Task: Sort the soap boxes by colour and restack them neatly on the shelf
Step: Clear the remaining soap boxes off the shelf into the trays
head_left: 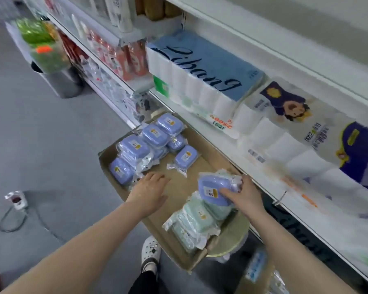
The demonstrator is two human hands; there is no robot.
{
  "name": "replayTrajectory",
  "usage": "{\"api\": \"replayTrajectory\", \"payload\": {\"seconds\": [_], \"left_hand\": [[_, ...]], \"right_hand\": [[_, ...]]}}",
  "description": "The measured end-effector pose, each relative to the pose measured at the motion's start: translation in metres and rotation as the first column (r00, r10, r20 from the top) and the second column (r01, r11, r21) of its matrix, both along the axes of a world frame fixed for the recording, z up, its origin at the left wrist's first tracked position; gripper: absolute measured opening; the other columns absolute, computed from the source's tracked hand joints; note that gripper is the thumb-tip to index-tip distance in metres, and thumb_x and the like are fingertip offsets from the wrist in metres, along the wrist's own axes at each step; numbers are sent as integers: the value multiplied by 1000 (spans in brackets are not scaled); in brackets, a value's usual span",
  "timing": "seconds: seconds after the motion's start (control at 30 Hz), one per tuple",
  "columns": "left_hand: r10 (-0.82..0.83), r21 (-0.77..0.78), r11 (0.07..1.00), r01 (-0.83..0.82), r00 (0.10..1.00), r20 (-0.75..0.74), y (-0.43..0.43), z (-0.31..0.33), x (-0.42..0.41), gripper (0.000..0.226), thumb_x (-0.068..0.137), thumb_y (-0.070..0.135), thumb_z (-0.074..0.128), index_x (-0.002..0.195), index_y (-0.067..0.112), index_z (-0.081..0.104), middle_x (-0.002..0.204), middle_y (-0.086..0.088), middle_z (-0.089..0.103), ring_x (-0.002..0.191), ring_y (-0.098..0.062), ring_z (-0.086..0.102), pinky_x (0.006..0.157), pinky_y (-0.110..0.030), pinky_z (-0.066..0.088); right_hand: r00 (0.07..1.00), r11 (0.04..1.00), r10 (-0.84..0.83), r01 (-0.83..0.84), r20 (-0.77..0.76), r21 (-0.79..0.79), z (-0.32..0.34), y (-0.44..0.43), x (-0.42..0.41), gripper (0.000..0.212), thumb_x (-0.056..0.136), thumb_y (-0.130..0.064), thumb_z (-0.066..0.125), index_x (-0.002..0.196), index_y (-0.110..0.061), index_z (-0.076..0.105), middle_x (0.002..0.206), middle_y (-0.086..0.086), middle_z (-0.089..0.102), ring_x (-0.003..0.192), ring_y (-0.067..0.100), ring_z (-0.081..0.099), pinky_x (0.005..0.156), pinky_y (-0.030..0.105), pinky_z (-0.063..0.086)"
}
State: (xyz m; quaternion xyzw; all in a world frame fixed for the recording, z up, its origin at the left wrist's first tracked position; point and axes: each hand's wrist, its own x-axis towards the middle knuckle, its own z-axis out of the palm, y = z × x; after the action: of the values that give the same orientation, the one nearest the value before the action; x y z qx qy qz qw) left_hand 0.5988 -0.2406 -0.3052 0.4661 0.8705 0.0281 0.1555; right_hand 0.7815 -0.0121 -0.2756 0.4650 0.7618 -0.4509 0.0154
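left hand: palm down over the bare middle of the cardboard tray, fingers fairly straight and close together, holding nothing; cannot tell if it touches the cardboard
right hand: grips one purple soap box, thumb on the top face by the label, other fingers curled round the far edge and its plastic wrap
held purple soap box: plastic-wrapped, tilted, lifted just above the green pile at the near end of the tray
purple pile: wrapped purple boxes grouped at the far left end of the tray, some stacked, rows loose and uneven; the nearest one lies just beside the left fingertips
single purple box: lies alone on the tray floor, between the purple pile and the shelf side
green pile: wrapped pale green boxes heaped at the near end of the tray, under the right hand
cardboard tray: shallow, open-topped, its near end resting on a round stool, long side along the shelf front
shelf: white, runs along the right; no soap boxes on it
toilet roll packs: lie on the shelf above the tray, one with a blue top
floor: grey, with a power strip and cable at left
bin: dark, stands by the far shelf end
shoe: white, under the tray's near edge
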Motion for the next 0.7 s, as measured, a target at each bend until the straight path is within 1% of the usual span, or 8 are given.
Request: {"api": "replayTrajectory", "payload": {"seconds": [0.13,0.27,0.37,0.43,0.5,0.6,0.67,0.7], "left_hand": [[130,30,991,-130,991,-9,-4,-26,-99,66,85,29,64,144,22,38,145,-7,40,134,-30,36,108,-42,36],[138,-20,990,-139,990,-44,-6,-66,-170,65,82,30,70,141,21,42,143,-12,42,133,-34,37,108,-45,36],[89,-31,995,-92,993,-77,-11,-97,-199,61,80,33,74,134,17,50,136,-13,48,129,-36,42,106,-47,36],[77,-11,997,-78,994,-82,-16,-113,-208,59,79,36,76,130,16,54,132,-13,52,125,-36,46,105,-47,38],[81,15,997,-80,995,-64,-21,-126,-213,59,80,38,74,131,17,54,134,-12,50,126,-35,45,105,-46,39],[77,27,997,-76,996,-42,-26,-138,-217,59,84,40,68,136,19,49,139,-9,44,131,-32,39,110,-43,36],[80,17,997,-79,996,-37,-28,-141,-217,59,85,41,65,137,21,47,141,-7,42,132,-31,37,110,-42,36],[87,12,996,-86,996,-32,-29,-142,-217,59,86,42,64,137,21,46,141,-7,42,133,-31,36,109,-42,38]], "right_hand": [[1000,995,28,-27,2,-100,-48,-16,-99,41,73,-28,82,104,-20,55,90,-5,64,84,17,63,72,30,47],[996,980,70,-59,47,-192,-105,-29,-171,36,77,-18,81,104,-12,57,85,-6,60,73,6,56,60,10,40],[960,955,202,-149,194,-258,-151,-30,-206,49,65,-47,81,99,-21,57,82,-4,60,75,12,60,71,25,49],[909,920,322,-234,266,-313,-169,-29,-224,52,63,-53,78,104,-29,58,102,-3,69,96,17,66,89,37,52],[871,901,374,-261,317,-346,-176,-33,-242,65,73,-44,79,129,-24,52,130,3,60,117,23,58,101,36,45],[858,922,359,-264,368,-283,-184,-40,-262,69,87,-32,71,143,-9,37,136,12,53,122,29,52,95,33,42],[872,940,337,-289,356,-183,-190,-43,-267,58,92,-29,65,139,-13,35,122,7,57,108,27,57,78,33,45],[875,943,332,-303,352,-135,-191,-45,-268,52,94,-27,61,136,-14,34,114,4,57,103,27,57,69,32,41]]}}
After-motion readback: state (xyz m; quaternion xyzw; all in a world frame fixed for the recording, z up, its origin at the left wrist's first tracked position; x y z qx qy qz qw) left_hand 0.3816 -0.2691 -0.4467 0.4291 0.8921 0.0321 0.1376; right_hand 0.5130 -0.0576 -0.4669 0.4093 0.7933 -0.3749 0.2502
